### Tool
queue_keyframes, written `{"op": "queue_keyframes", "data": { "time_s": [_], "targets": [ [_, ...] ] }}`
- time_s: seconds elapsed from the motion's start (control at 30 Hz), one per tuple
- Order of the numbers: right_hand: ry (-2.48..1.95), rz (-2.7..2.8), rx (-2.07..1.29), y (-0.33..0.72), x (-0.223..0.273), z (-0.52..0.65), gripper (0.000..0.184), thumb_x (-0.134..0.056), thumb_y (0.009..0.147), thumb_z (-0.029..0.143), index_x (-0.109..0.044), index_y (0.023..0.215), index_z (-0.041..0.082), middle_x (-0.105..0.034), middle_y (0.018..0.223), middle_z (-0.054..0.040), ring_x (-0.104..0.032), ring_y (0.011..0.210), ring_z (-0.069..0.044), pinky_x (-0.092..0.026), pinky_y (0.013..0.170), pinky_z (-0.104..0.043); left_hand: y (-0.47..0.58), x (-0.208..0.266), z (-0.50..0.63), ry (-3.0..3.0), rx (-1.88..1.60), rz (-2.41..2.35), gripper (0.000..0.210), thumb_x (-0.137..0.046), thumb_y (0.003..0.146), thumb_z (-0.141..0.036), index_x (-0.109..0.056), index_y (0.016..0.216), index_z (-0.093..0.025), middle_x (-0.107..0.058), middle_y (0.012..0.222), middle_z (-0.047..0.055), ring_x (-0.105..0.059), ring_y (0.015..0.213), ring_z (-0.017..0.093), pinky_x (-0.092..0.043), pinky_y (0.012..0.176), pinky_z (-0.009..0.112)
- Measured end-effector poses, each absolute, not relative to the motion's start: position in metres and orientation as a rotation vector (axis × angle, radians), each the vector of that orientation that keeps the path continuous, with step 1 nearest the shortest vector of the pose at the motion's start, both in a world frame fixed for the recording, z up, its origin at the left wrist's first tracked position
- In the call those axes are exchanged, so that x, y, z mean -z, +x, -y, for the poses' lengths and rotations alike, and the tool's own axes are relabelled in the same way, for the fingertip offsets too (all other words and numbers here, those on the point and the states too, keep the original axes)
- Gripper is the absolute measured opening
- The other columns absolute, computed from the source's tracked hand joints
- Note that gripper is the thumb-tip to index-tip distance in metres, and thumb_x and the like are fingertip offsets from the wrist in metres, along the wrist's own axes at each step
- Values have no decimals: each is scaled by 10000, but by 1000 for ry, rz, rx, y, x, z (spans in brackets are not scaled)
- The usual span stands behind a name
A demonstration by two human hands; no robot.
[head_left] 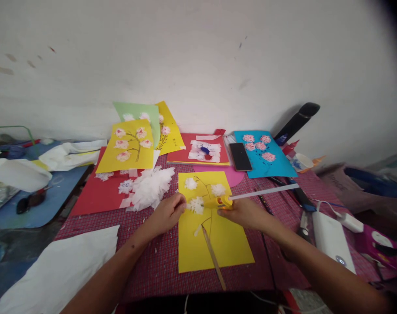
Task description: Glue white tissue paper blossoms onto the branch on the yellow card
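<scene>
My right hand (235, 211) is wrapped round a yellow hot glue gun (214, 202), with a long translucent glue stick (265, 191) poking out of its back. The gun's nozzle points left at a white tissue paper flower (196, 205) above the yellow sheet (214, 250). Pinched fingers of my left hand (172, 211) hold that flower's left edge, partly hidden. On the sheet are drawn branches, two more white tissue flowers (218, 189) and a wooden pencil (213, 257) lying aslant.
A heap of white tissue pieces (152, 188) lies left of the sheet. Finished flower cards (128, 135), a red pad (175, 156), a phone (240, 157) and a blue card (276, 150) line the back. White tissue (67, 261) lies front left; a white power bank-like box (332, 240) stands right.
</scene>
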State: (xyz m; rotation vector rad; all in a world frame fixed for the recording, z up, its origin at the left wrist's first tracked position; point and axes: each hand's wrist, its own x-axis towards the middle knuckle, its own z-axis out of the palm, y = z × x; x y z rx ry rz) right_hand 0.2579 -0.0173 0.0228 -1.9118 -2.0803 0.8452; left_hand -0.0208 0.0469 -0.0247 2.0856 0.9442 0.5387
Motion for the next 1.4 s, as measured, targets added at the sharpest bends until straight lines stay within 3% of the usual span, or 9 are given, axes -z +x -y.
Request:
{"op": "queue_keyframes", "data": {
  "time_s": [0.27, 0.57, 0.8, 1.0, 1.27, 1.4],
  "targets": [
    [-1998, 2251, -594, 255, -23, 20, 288, -556, 905, 422, -751, 977, 224, -764, 836, -69, -667, 708, -214, -326, 560, -265, -20, 23, -45, 2115, -506, -963, 120, -419, 963, -246, -502, 884, -213, -578, 830, 0, -554, 750, 170, -377, 673, 302],
    [-2006, 2298, -599, 253, -27, 19, 283, -564, 917, 415, -740, 985, 203, -765, 904, -92, -683, 780, -229, -353, 602, -273, -20, 23, -45, 2137, -512, -955, 109, -424, 964, -229, -505, 894, -206, -576, 841, -4, -554, 759, 163, -377, 684, 297],
    [-2113, 2307, -481, 252, -25, 20, 338, -563, 913, 463, -749, 921, 181, -752, 788, -104, -668, 682, -222, -296, 543, -276, -19, 23, -45, 2144, -513, -956, 107, -426, 963, -230, -501, 891, -206, -578, 832, -7, -557, 754, 162, -372, 680, 295],
    [-2134, 2366, -387, 248, -29, 23, 310, -557, 918, 448, -738, 986, 204, -763, 889, -96, -690, 753, -228, -337, 572, -273, -20, 24, -46, 2154, -506, -958, 108, -425, 963, -231, -495, 885, -206, -571, 825, -4, -552, 749, 163, -370, 676, 297],
    [-2158, 2522, -172, 227, -60, 24, 259, -562, 922, 366, -735, 938, 174, -751, 846, -133, -708, 736, -259, -386, 556, -273, -20, 24, -46, 2159, -499, -952, 117, -418, 965, -231, -494, 879, -208, -573, 835, 0, -560, 763, 168, -373, 677, 297],
    [-2153, 2619, -217, 214, -71, 20, 190, -543, 888, 149, -722, 945, 127, -744, 862, -172, -719, 782, -279, -443, 603, -286, -20, 24, -45, 2171, -501, -960, 110, -419, 962, -233, -497, 888, -211, -581, 837, 1, -566, 766, 173, -377, 685, 303]
  ]
}}
